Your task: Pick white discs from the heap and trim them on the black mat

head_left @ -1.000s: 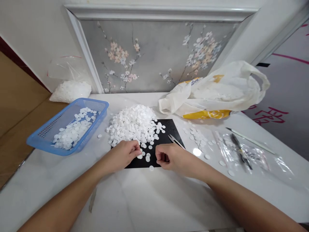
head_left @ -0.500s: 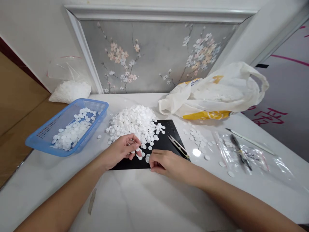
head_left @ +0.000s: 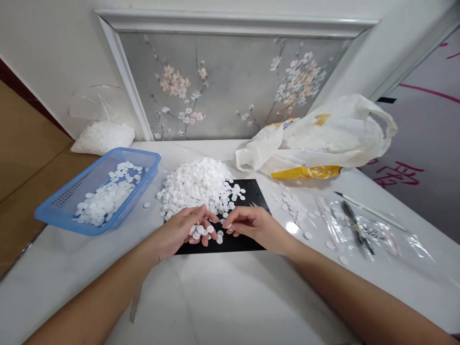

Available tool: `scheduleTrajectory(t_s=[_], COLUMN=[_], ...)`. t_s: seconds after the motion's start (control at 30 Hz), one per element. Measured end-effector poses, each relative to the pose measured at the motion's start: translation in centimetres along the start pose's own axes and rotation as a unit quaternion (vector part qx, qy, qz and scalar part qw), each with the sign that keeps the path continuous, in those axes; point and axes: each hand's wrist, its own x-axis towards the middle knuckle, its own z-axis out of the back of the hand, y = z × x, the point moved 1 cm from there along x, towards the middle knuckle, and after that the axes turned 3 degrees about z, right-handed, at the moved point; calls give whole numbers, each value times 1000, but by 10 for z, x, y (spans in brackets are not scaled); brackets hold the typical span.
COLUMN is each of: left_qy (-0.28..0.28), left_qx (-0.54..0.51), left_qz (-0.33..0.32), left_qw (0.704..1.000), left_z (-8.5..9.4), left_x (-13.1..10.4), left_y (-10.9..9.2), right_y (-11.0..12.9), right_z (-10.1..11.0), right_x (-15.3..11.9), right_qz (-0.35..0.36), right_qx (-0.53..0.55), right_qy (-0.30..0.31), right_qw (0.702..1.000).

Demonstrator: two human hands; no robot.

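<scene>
My left hand (head_left: pixel 194 226) is turned partly palm-up, with several small white discs (head_left: pixel 201 230) lying in its curled fingers. Opposite it, my right hand (head_left: pixel 249 225) pinches a white disc (head_left: pixel 229 226) between thumb and fingertips. Both hands are over a black mat (head_left: pixel 230 244), their fingertips close together. Behind the left hand rises a big heap of white discs (head_left: pixel 197 179), spilling onto the mat. A few loose discs (head_left: pixel 219 238) lie on the mat between the hands. Only the tips of the thread snips (head_left: pixel 253 204) show behind my right hand.
On the left stands a blue basket (head_left: pixel 57 205) holding more discs, with a clear bag of white pieces (head_left: pixel 104 136) behind it. A white and yellow plastic bag (head_left: pixel 316 143) lies at the back right. Loose discs, tweezers (head_left: pixel 370 211), a black-handled tool (head_left: pixel 357 227) and clear bags are nearer.
My left hand has opened out somewhat, showing the discs in it. My right hand has lifted from the mat toward the left hand, now showing a disc and covering most of the snips.
</scene>
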Motion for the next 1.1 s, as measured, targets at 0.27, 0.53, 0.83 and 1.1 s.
scheduleTrajectory(t_s=[0.27, 0.53, 0.83, 1.1], left_qy=[11, -3, -40, -62], left_qx=[20, 31, -30, 26], left_qz=[-12, -14, -46, -56], left_qw=[1000, 999, 998, 996], left_z=[1, 3, 12, 15], left_x=[0, 1, 7, 2], left_y=[0, 0, -3, -6], right_y=[-2, 2, 6, 10], right_z=[-2, 0, 6, 1], right_x=[1, 0, -1, -4], right_qz=[-93, -112, -67, -63], right_qx=[204, 265, 159, -57], right_qy=[-2, 17, -54, -12], right_qw=[975, 958, 983, 996])
